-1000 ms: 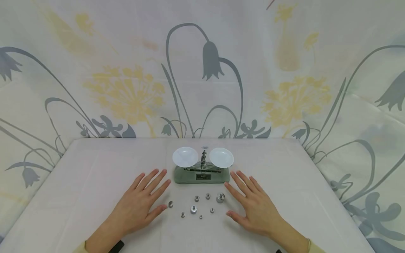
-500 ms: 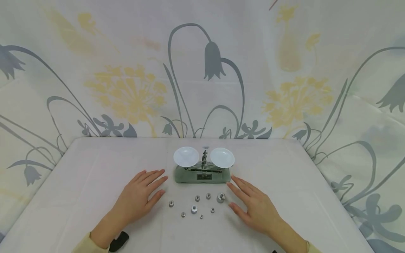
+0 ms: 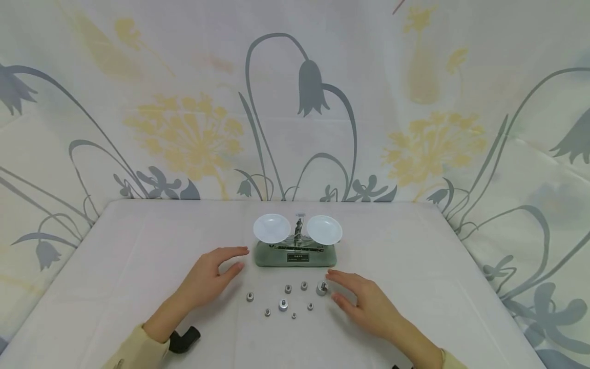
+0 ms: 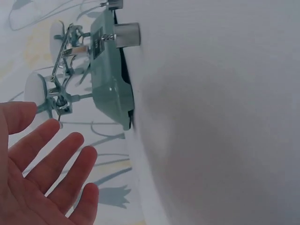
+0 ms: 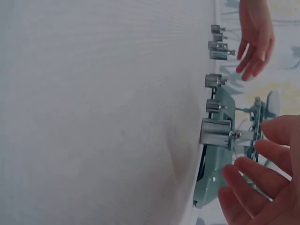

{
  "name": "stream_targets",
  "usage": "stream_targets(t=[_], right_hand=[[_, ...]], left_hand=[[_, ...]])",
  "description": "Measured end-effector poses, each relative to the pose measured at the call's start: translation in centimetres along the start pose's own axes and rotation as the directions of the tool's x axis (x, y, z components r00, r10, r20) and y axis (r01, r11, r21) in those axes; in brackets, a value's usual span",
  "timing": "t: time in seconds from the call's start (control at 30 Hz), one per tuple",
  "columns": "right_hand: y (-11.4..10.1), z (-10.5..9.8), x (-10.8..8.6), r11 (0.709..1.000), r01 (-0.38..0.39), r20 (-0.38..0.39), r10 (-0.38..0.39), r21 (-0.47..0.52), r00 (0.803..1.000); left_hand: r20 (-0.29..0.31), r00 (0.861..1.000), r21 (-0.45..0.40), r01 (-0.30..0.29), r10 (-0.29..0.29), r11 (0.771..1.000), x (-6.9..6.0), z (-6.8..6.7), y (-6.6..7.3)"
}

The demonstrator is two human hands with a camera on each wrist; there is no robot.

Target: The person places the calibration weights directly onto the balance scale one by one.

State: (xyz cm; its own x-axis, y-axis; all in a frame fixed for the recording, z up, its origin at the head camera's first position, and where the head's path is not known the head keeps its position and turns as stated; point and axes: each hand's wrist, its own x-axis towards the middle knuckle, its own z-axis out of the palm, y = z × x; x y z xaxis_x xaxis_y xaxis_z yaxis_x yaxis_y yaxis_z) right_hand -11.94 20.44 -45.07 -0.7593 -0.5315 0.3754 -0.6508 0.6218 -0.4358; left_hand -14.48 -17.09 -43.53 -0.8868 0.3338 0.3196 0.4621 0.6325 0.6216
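Observation:
A green balance scale (image 3: 296, 256) with two white pans stands near the table's back edge. In front of it several metal weights are scattered, among them a medium one (image 3: 283, 305) and the largest (image 3: 321, 288) on the right. My left hand (image 3: 207, 279) hovers left of the scale's base, fingers loosely bent and holding nothing. My right hand (image 3: 364, 302) is just right of the largest weight, fingertips close to it. In the right wrist view that weight (image 5: 215, 132) stands upright near my relaxed fingers, with a gap between.
A white cloth covers the table (image 3: 138, 246). Behind it hangs a flower-patterned curtain (image 3: 193, 102). A black wrist strap (image 3: 184, 340) sits at my left wrist. One small weight (image 3: 250, 296) stands apart at the left.
Both hands have gone from spread flat fingers to a looser, bent shape. The left hand has turned onto its side; the right hand has shifted slightly closer to the largest weight.

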Motion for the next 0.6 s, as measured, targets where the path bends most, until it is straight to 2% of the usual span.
stream_targets(t=[0.07, 0.27, 0.37, 0.6], right_hand=[[0.0, 0.0, 0.2, 0.999, -0.025, 0.025, 0.024, 0.04, 0.999], [-0.1, 0.0, 0.7, 0.984, -0.1, 0.074, 0.089, 0.151, 0.993], [-0.1, 0.2, 0.9, 0.977, -0.106, 0.092, 0.09, 0.187, 0.992], [-0.1, 0.4, 1.3, 0.966, -0.094, 0.095, 0.073, 0.239, 0.993]], left_hand=[[0.011, 1.0, -0.042, 0.012, -0.011, 0.999, 0.4, 0.0, 0.0], [0.067, 0.997, -0.085, 0.05, -0.044, 0.995, 1.6, 0.1, -0.2], [0.096, 0.994, -0.106, 0.06, -0.05, 0.993, 2.1, 0.2, -0.3], [0.122, 0.992, -0.154, 0.052, -0.033, 0.987, 3.4, 0.8, -0.8]])
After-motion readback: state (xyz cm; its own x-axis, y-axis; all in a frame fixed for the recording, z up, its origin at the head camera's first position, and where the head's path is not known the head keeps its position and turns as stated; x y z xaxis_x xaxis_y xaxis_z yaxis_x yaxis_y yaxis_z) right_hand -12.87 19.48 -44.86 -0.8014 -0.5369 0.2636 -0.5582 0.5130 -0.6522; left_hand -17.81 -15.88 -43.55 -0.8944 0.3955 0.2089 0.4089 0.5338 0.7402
